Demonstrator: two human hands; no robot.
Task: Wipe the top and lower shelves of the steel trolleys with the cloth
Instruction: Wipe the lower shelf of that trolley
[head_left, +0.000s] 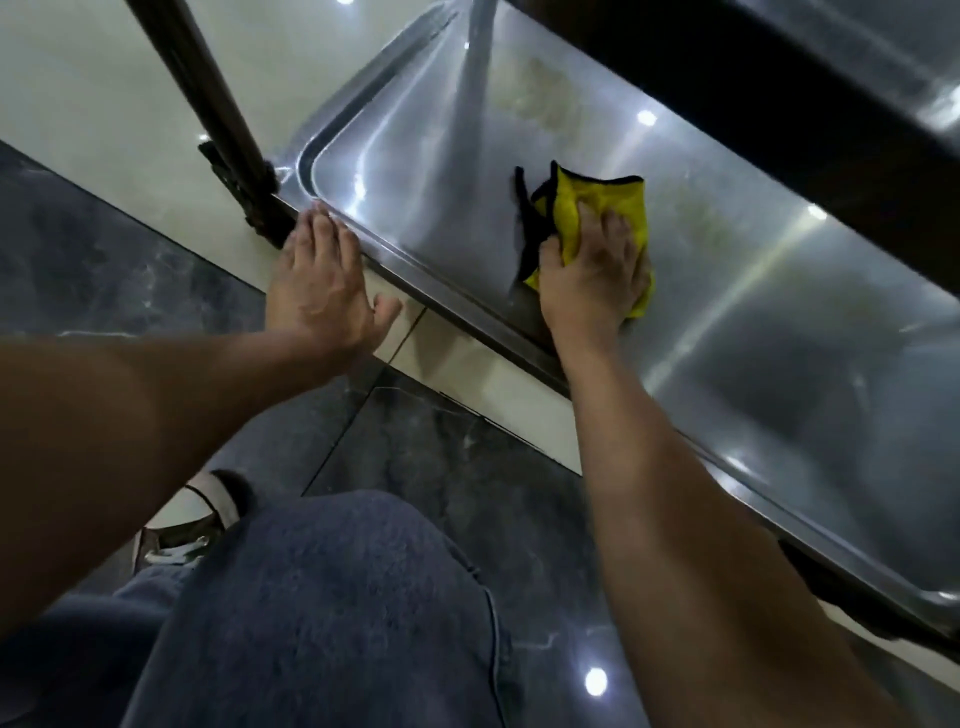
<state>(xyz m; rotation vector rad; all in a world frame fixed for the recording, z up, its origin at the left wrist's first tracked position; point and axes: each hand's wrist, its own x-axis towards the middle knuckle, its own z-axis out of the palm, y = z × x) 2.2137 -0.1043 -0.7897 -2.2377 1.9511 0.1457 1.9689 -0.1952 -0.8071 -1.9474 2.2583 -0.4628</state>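
Observation:
The steel trolley's lower shelf (753, 322) runs diagonally from upper middle to right edge, shiny with a raised rim. A yellow cloth with black edging (587, 213) lies bunched on the shelf near its front rim. My right hand (592, 270) presses down on the cloth, fingers curled over its folds. My left hand (322, 280) rests flat on the shelf's front rim near the left corner, fingers straight, holding nothing. A dull smear shows on the steel beyond the cloth.
A dark trolley post (208, 104) rises at the shelf's left corner. The upper shelf's dark underside (779, 104) overhangs at top right. Below lie cream and dark marble floor tiles (441, 493). My knee in blue jeans (322, 613) and a shoe (192, 530) fill the bottom.

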